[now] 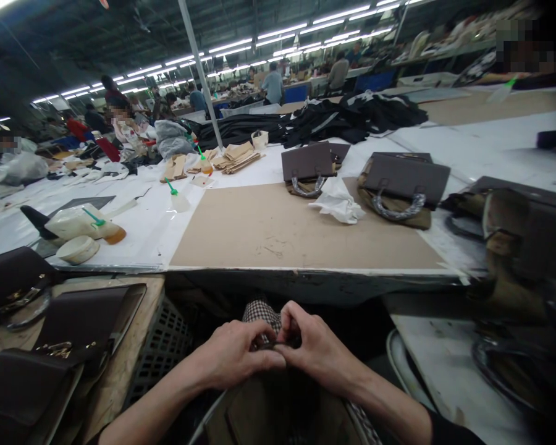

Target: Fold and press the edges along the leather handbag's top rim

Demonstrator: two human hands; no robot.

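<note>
At lower centre we see both hands (275,352) meeting below the table (306,275) edge. On it, a cardboard sheet (287,232) fills the middle, handbags (352,176) behind it, glue bottles (90,225) at left.

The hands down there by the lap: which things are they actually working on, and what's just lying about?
In hand:
left hand
right hand
small dark piece pinched between them

Lying about:
brown cardboard sheet
white cloth
handbags
glue bottle

Both hands (278,352) pinching a dark bag edge (278,395)
</note>
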